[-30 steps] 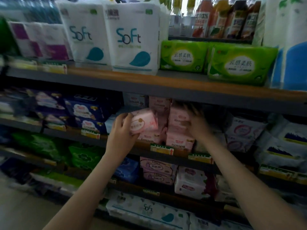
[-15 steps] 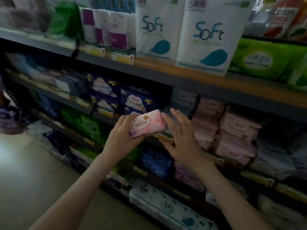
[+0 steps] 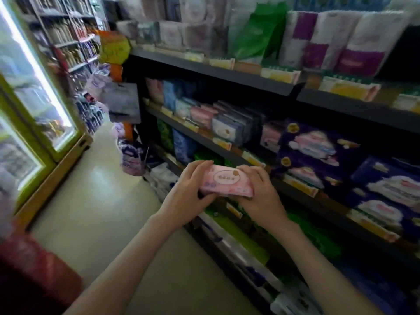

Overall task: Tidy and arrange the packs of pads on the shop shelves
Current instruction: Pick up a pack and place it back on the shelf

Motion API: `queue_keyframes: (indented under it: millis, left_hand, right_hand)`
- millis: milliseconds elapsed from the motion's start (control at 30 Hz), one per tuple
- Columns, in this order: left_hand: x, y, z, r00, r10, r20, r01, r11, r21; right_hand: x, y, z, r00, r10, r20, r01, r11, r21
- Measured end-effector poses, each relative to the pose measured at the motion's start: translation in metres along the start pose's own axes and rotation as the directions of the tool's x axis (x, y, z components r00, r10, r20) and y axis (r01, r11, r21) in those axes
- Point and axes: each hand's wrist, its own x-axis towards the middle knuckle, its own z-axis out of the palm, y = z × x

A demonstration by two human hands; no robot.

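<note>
Where the aisle opens out well to the left of the fingers, a tall green-framed glass-door fridge (image 3: 41,123) glows over the pale glossy floor (image 3: 102,212); neither is part of the job. Nearer in, the left hand (image 3: 188,196) grips the left end of a flat pink plastic-wrapped pack of pads (image 3: 227,181), its fingers (image 3: 197,167) curled over the top edge and the thumb under the lower one. Above and beyond those fingers, a short row of small pink packs (image 3: 202,114) stands on the shelf beside grey-blue ones. Judging by colour, that may be where the held pack belongs, though blur hides the print.

The pack lies roughly level with its oval label facing up. It is held in the air in front of the shelving and touches no shelf. That reads as a two-handed hold for checking the face and squaring the pack before it goes in somewhere.

The right hand (image 3: 261,196) closes round the right end, fingers (image 3: 252,172) bent over the top corner and the palm cupping the side. Just beyond those right fingertips runs the dark shelf edge with its yellow price labels (image 3: 300,187). Further right and above them stand bulky dark purple packs (image 3: 318,151) printed with pale clouds, faces turned outward so a shopper can read them. The placing is not yet done.
</note>
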Motion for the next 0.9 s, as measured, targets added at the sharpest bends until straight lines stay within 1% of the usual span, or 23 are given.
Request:
queue_keyframes:
  millis: [100, 167, 233, 333, 367, 433, 500, 533, 600, 667, 700, 733, 767, 833, 900]
  left_hand:
    - [0.028, -0.051, -0.004, 0.999, -0.018, -0.043, 0.019, 0.999, 0.030]
    - [0.051, -0.084, 0.003, 0.999, -0.020, -0.027, 0.022, 0.998, 0.059]
    - [0.080, -0.113, 0.016, 1.000, 0.006, 0.016, -0.008, 0.997, 0.073]
    - [0.127, -0.143, 0.040, 0.992, 0.104, 0.072, -0.110, 0.990, 0.084]
    - [0.142, -0.149, 0.047, 0.984, 0.149, 0.096, -0.156, 0.985, 0.078]
    - [0.171, -0.160, 0.059, 0.963, 0.237, 0.127, -0.245, 0.968, 0.060]
    - [0.197, -0.168, 0.070, 0.943, 0.306, 0.135, -0.314, 0.948, 0.046]
    - [0.207, -0.170, 0.075, 0.932, 0.336, 0.138, -0.345, 0.938, 0.041]
    - [0.225, -0.171, 0.081, 0.901, 0.395, 0.181, -0.407, 0.912, 0.039]
    - [0.241, -0.173, 0.087, 0.851, 0.446, 0.278, -0.477, 0.878, 0.051]
    - [0.248, -0.173, 0.090, 0.820, 0.464, 0.334, -0.512, 0.856, 0.069]
    - [0.254, -0.174, 0.092, 0.788, 0.477, 0.388, -0.549, 0.831, 0.092]
    - [0.260, -0.174, 0.094, 0.757, 0.485, 0.438, -0.581, 0.806, 0.114]
    - [0.269, -0.178, 0.096, 0.718, 0.489, 0.496, -0.614, 0.780, 0.120]
    - [0.274, -0.184, 0.100, 0.703, 0.508, 0.497, -0.622, 0.779, 0.083]
  right_hand:
    - [0.044, 0.013, 0.029, 0.981, 0.114, -0.157, -0.114, 0.993, 0.010]
    - [0.076, 0.030, 0.042, 0.943, 0.156, -0.295, -0.165, 0.986, -0.004]
    - [0.107, 0.049, 0.051, 0.878, 0.185, -0.442, -0.208, 0.978, -0.003]
    - [0.144, 0.075, 0.063, 0.738, 0.287, -0.611, -0.313, 0.948, 0.067]
    - [0.153, 0.081, 0.066, 0.697, 0.299, -0.651, -0.333, 0.940, 0.075]
    - [0.167, 0.087, 0.072, 0.646, 0.294, -0.704, -0.363, 0.930, 0.055]
    - [0.173, 0.089, 0.077, 0.623, 0.288, -0.727, -0.414, 0.910, 0.006]
    - [0.173, 0.089, 0.078, 0.612, 0.266, -0.745, -0.452, 0.890, -0.054]
    - [0.170, 0.090, 0.078, 0.604, 0.167, -0.779, -0.537, 0.808, -0.243]
    - [0.163, 0.090, 0.078, 0.616, 0.059, -0.786, -0.602, 0.678, -0.421]
    - [0.161, 0.089, 0.077, 0.626, 0.032, -0.779, -0.635, 0.601, -0.485]
    - [0.160, 0.089, 0.077, 0.639, 0.041, -0.769, -0.672, 0.517, -0.531]
    - [0.160, 0.089, 0.078, 0.652, 0.081, -0.754, -0.705, 0.431, -0.564]
    - [0.163, 0.091, 0.082, 0.675, 0.198, -0.711, -0.734, 0.281, -0.619]
    - [0.169, 0.089, 0.084, 0.671, 0.308, -0.674, -0.738, 0.191, -0.647]
